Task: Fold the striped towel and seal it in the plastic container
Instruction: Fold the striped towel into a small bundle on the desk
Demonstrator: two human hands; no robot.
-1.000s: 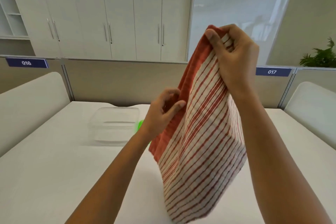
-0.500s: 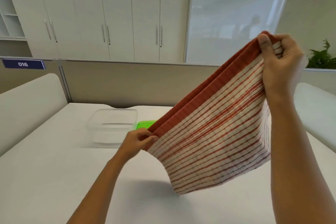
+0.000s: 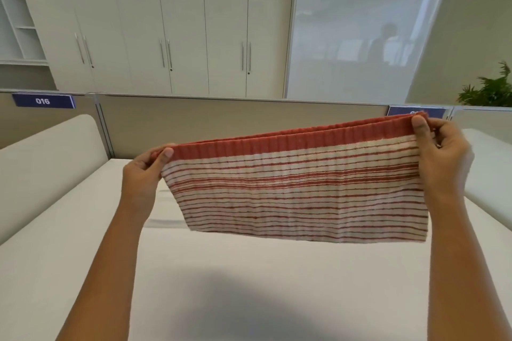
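Note:
The red-and-white striped towel (image 3: 299,191) hangs doubled over in the air above the white table (image 3: 249,285), stretched wide with its red band along the top. My left hand (image 3: 144,174) pinches its top left corner and my right hand (image 3: 440,155) pinches its top right corner, slightly higher. Only a small piece of the clear plastic container (image 3: 163,223) shows past the towel's lower left edge; the rest of it and the green lid are hidden behind the cloth.
Low beige partitions (image 3: 194,124) with blue number signs close the far side of the table. White padded dividers (image 3: 47,163) stand at left and right. Cabinets and a plant (image 3: 490,88) are beyond.
My left hand rose and moved left while my right hand dropped and moved right, so the towel went from hanging diagonally to being stretched nearly level. It now covers the container and the green lid.

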